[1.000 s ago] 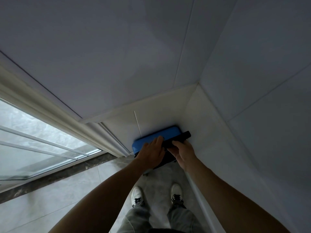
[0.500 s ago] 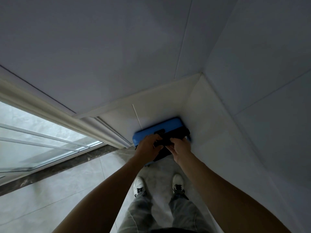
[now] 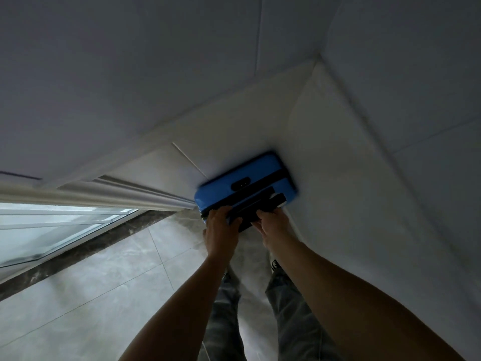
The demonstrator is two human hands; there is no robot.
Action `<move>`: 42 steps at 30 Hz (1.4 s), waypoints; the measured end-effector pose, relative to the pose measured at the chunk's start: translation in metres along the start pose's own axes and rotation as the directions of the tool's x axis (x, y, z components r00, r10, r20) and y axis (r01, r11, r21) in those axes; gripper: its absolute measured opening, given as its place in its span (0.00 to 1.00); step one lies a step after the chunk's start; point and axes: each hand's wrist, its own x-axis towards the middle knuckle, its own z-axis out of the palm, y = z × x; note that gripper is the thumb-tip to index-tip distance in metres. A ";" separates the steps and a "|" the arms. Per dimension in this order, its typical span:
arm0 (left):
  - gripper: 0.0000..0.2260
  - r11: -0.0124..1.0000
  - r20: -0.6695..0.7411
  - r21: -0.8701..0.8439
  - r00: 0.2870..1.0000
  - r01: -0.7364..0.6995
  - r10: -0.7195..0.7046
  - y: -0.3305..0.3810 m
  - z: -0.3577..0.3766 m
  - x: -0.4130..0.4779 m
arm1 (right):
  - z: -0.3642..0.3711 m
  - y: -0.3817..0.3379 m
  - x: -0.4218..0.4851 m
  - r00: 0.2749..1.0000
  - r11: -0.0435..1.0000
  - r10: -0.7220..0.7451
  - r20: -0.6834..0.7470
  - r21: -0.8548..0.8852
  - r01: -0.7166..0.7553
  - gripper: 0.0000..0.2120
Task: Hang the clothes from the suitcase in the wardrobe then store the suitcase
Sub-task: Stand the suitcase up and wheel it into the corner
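Closed suitcase (image 3: 260,168) at 1 o'clock, against the wall (image 3: 234,126), contents hidden; left hand (image 3: 222,230) and right hand (image 3: 274,226) both grip its handle (image 3: 251,207).

I am looking down at the suitcase (image 3: 244,175), which is standing on the floor (image 3: 104,282) in a corner. The back wall (image 3: 234,121) is standing behind it and the side wall (image 3: 351,178) is running along its right. The handle (image 3: 257,205) is sitting on top of the suitcase, on the side nearest me. The left hand (image 3: 221,227) is holding the handle's left part. The right hand (image 3: 273,225) is holding it just beside. The window (image 3: 52,230) is lying far off to the left. The legs (image 3: 223,321) are standing under the arms, nearer me.
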 end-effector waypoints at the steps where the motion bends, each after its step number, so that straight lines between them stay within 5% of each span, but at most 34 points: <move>1: 0.19 0.999 -0.049 -0.041 0.998 0.032 -0.034 -0.001 0.003 0.002 | 0.002 0.002 0.007 1.000 1.000 -0.009 0.007 0.015 0.009 0.14; 13: 0.22 0.999 -0.080 -0.041 0.997 -0.008 0.005 -0.018 0.011 0.029 | 0.020 0.007 0.022 0.997 1.000 -0.003 -0.074 0.016 0.004 0.14; 23: 0.20 0.939 -0.078 -0.341 0.994 0.043 -0.074 -0.028 0.024 0.028 | 0.024 -0.003 0.015 0.995 0.999 0.048 -0.090 0.018 -0.046 0.13; 28: 0.04 0.914 -0.022 -0.405 1.000 -0.012 0.003 -0.019 0.022 0.019 | 0.017 -0.004 0.004 0.996 0.999 0.035 -0.087 -0.003 -0.035 0.18; 42: 0.10 0.989 -0.003 0.052 0.991 -0.137 0.137 -0.065 0.048 0.029 | 0.000 0.037 0.029 0.996 0.998 -0.002 -0.089 -0.067 -0.004 0.18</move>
